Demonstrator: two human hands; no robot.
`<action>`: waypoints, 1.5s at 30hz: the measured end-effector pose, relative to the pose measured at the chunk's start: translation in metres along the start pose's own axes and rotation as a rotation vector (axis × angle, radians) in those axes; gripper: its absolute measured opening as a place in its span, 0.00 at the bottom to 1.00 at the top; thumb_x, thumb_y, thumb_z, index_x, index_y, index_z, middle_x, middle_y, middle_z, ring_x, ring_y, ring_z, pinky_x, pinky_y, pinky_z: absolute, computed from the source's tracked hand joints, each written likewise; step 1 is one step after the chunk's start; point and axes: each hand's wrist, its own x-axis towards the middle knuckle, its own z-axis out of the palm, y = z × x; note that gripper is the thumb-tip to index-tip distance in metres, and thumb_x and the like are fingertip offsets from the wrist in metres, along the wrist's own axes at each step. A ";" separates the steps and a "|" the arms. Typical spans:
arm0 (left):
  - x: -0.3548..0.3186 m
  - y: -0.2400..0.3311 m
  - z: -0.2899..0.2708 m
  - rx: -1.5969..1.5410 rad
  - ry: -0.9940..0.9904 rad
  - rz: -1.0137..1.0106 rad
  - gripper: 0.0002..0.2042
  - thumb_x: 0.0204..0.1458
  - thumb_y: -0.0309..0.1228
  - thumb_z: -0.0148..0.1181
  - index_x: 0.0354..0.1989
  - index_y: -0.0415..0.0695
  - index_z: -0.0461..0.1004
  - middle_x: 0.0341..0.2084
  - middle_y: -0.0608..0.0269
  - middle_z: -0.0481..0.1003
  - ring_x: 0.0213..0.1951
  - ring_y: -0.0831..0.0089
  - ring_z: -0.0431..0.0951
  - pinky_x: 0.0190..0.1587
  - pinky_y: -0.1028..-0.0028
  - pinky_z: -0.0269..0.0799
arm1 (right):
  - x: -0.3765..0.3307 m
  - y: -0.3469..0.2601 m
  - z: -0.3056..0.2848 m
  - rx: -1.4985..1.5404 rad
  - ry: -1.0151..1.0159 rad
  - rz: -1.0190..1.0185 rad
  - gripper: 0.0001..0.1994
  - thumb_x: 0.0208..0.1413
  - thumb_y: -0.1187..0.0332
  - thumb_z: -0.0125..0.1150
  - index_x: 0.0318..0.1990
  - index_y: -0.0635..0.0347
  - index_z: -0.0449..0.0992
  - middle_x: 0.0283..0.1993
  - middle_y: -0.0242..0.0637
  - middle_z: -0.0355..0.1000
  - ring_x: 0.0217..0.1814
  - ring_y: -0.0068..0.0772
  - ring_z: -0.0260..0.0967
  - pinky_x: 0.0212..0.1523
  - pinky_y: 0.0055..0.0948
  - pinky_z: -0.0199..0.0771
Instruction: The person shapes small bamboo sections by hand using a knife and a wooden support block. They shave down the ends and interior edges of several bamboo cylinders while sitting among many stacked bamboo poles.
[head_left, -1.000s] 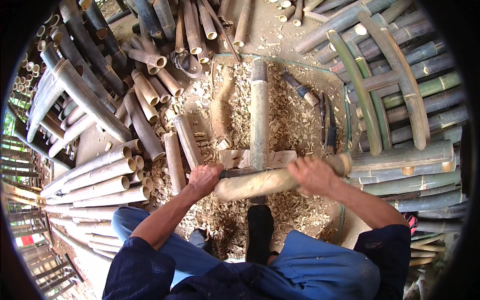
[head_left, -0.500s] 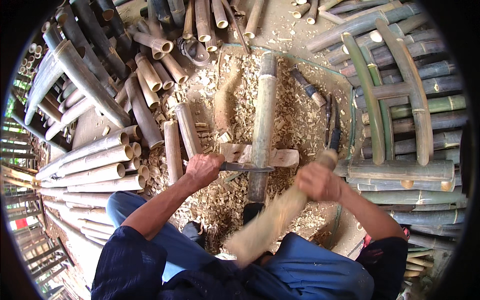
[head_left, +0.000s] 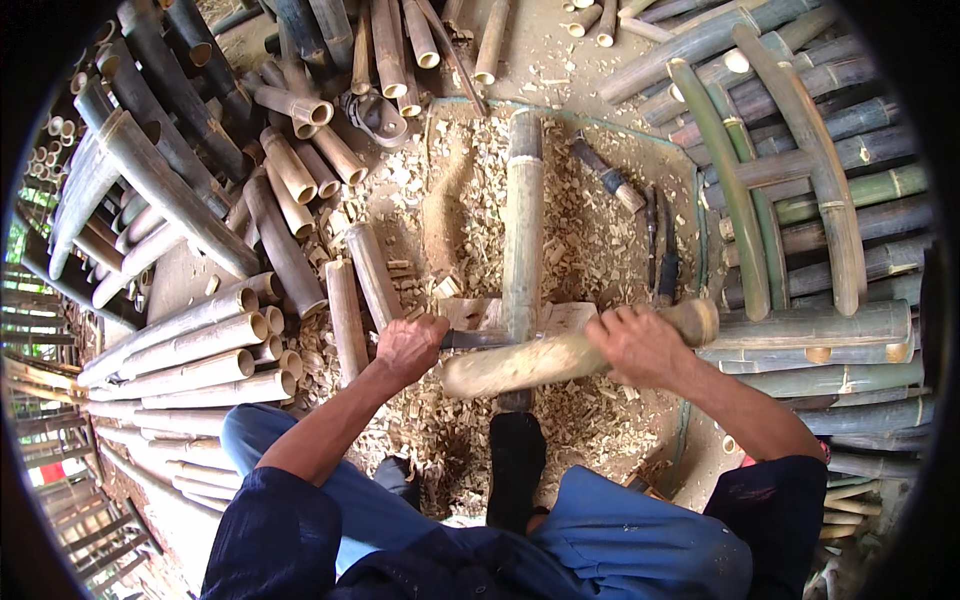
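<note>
My left hand (head_left: 408, 347) grips the handle of a knife (head_left: 478, 339) whose blade lies across a long upright bamboo pole (head_left: 523, 215). The pole rests on a small wooden block (head_left: 575, 316). My right hand (head_left: 638, 343) holds a thick wooden club (head_left: 530, 364) lying nearly level, its far end down on the knife blade beside the pole. A foot in a black sock (head_left: 517, 455) sits at the pole's near end.
Bamboo shavings (head_left: 470, 200) cover the ground. Cut bamboo sections (head_left: 200, 345) are stacked at left and behind. Long green and grey bamboo poles (head_left: 800, 200) lie at right. Another knife (head_left: 608, 176) and dark blades (head_left: 662, 245) lie on the shavings.
The club was level on the blade, swung up and back toward my right side, and has come down level on the blade again. My left hand stayed on the knife.
</note>
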 end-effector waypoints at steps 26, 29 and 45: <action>0.065 -0.022 -0.060 -0.139 -0.062 0.219 0.35 0.59 0.67 0.54 0.38 0.41 0.85 0.23 0.53 0.78 0.32 0.57 0.79 0.44 0.54 0.77 | -0.028 -0.004 -0.043 1.525 0.484 0.777 0.33 0.51 0.66 0.70 0.64 0.67 0.65 0.53 0.42 0.74 0.53 0.31 0.72 0.57 0.32 0.72; 0.070 -0.024 -0.058 -0.103 -0.113 0.203 0.35 0.59 0.66 0.55 0.35 0.40 0.83 0.21 0.55 0.77 0.30 0.58 0.78 0.44 0.52 0.76 | -0.029 -0.010 -0.038 1.506 0.481 0.749 0.34 0.51 0.65 0.70 0.64 0.67 0.64 0.53 0.42 0.74 0.54 0.31 0.71 0.58 0.32 0.71; 0.074 -0.031 -0.020 -0.079 -0.138 0.070 0.37 0.58 0.68 0.48 0.27 0.38 0.76 0.15 0.60 0.73 0.20 0.65 0.75 0.25 0.61 0.77 | 0.000 -0.013 -0.059 0.959 -0.169 0.636 0.35 0.54 0.61 0.72 0.64 0.64 0.60 0.54 0.59 0.77 0.51 0.55 0.80 0.54 0.48 0.80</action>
